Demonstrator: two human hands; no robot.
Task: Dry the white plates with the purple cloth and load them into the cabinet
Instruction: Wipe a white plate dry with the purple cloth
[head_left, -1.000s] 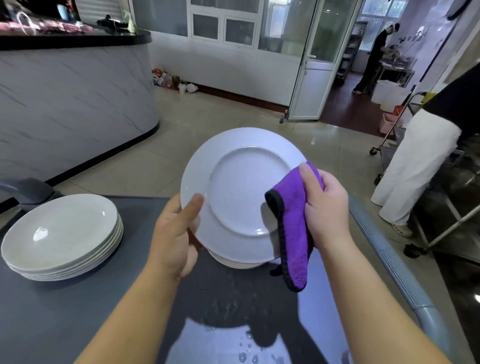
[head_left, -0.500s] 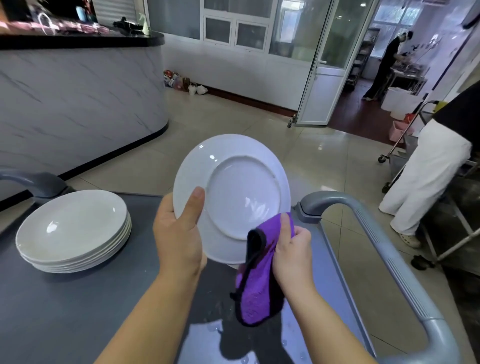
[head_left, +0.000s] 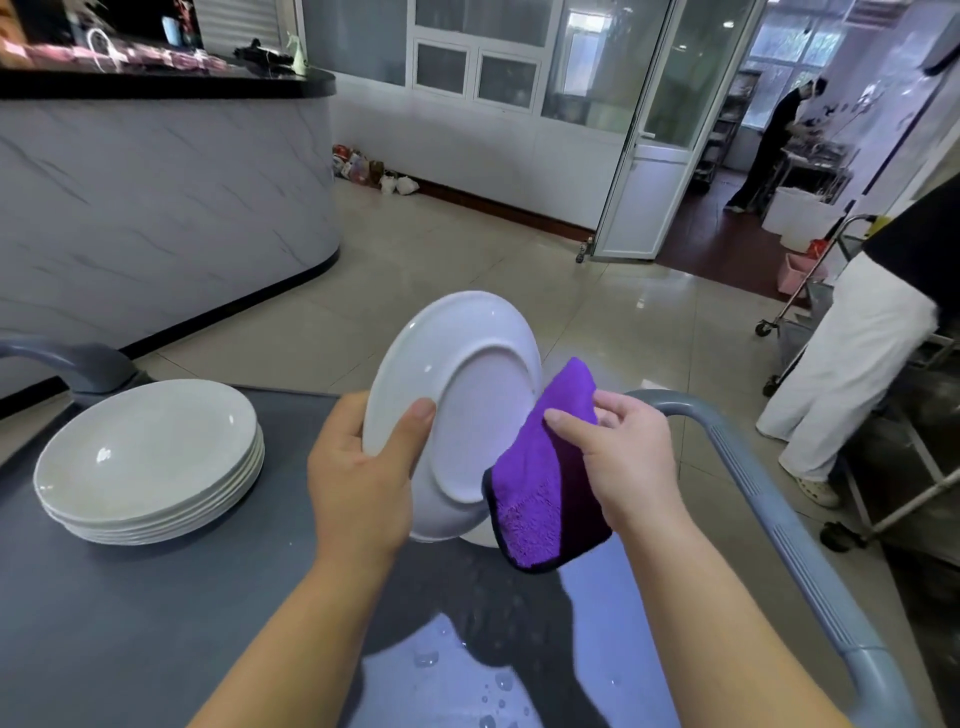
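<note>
The left hand (head_left: 358, 483) curls its fingers (head_left: 415, 431) round the left rim of one round white ceramic plate (head_left: 467, 374), held tilted with its underside showing above the dark grey surface (head_left: 130, 623). The right hand (head_left: 623, 452) pinches one purple fleecy cloth (head_left: 545, 509) against the plate's right edge. About six stacked white plates (head_left: 145, 457) sit at the left.

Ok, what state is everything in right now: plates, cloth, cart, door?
Held plate: tilted on edge, underside facing the camera, gripped by the left hand.
Cloth: bunched in the right hand, against the plate's right rim.
Plate stack: right way up, neither hand on it.
Cart top: wet, droplets near the front.
Glass door: open.
</note>
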